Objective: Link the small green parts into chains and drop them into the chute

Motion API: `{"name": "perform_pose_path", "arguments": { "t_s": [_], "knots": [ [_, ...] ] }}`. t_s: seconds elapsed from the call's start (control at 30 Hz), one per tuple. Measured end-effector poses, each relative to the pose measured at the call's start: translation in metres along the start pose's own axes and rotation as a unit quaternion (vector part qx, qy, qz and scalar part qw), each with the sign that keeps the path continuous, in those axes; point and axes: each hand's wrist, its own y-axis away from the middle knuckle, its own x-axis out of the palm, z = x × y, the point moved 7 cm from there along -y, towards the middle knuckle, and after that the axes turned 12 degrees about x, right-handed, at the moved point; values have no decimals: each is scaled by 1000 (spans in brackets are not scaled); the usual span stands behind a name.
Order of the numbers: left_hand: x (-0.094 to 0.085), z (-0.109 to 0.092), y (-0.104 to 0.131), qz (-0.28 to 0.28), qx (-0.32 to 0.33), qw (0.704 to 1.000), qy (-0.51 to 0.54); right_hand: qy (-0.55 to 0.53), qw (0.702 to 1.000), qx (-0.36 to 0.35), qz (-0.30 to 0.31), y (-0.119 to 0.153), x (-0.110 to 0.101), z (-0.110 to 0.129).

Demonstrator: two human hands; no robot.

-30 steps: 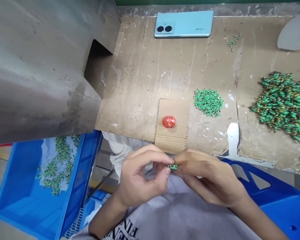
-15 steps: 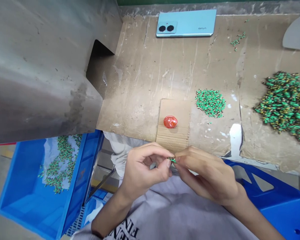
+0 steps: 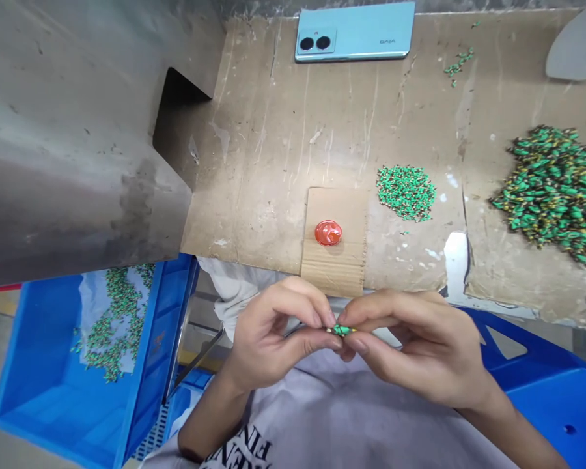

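Observation:
Between my fingertips is a small green piece with dark and yellow marks, too small to name more exactly. My left hand pinches its left end with thumb and fingers. At its right end, the thumb and forefinger of my right hand close on it. Both hands are held just in front of the table edge, over my lap. Beyond them a round red cap-like dish rests on a piece of cardboard. A pile of tiny green parts lies to the right of that, with a larger heap of green-and-yellow pieces farther right.
A light blue phone lies at the table's far edge, with a few loose green bits nearby. Sheet-metal housing stands at left. Below it is a blue crate holding more green pieces. A blue stool is at right.
My right hand has turned and opened out to the right, showing its thumb. More of the green piece shows between the fingertips. The whole view has shifted slightly.

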Motion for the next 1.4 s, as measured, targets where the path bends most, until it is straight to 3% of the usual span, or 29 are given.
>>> {"name": "perform_pose_path", "arguments": {
  "t_s": [0.53, 0.87, 1.17, 1.4],
  "knots": [
    [6, 2, 4, -12, 14, 1000, -17, 23, 999, -39, 27, 1, 3, 1],
    [11, -2, 6, -28, 18, 999, -37, 10, 999, -15, 35, 3, 8, -6],
    [10, 6, 18, -48, -28, 998, -17, -12, 998, 3, 59, 3, 9, -11],
    [8, 4, 7, -40, -46, 997, 41, -82, 993, 21, 77, 4, 10, -13]
  ]
}}
